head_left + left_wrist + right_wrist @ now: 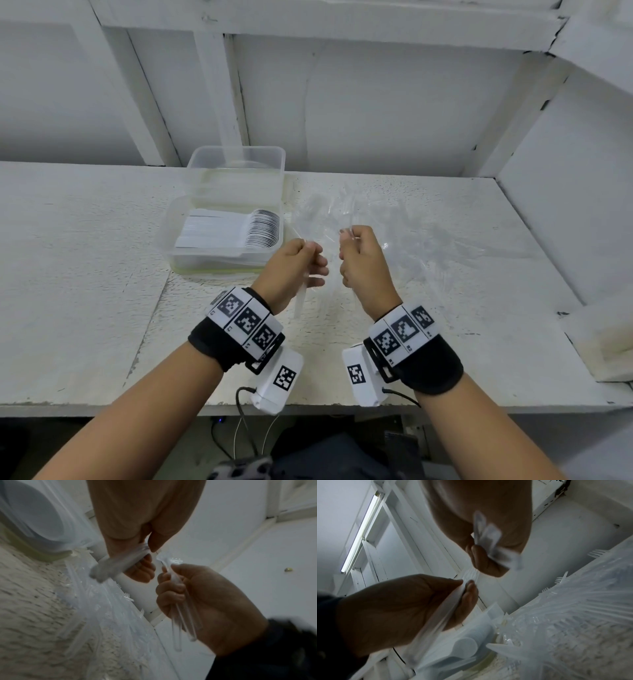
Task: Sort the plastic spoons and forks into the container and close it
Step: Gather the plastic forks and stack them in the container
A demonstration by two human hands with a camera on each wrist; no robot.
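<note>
A clear plastic container (170, 236) stands open on the table's left half, with a stacked row of white spoons (239, 228) lying in it. Its lid (236, 161) stands up behind it against the wall. A loose heap of clear forks (394, 233) lies to the right of the container. My left hand (308, 260) grips a bundle of clear forks (301, 301), whose tines show in the right wrist view (471, 574). My right hand (349, 250) grips several clear forks (180, 601) upright. The two hands hover close together above the table, in front of the container.
The white table (85, 308) has a rough, flaking top and a front edge near my wrists. White wall panels and slanted beams (219, 85) rise right behind the container. A raised white ledge (603, 342) borders the table's right side.
</note>
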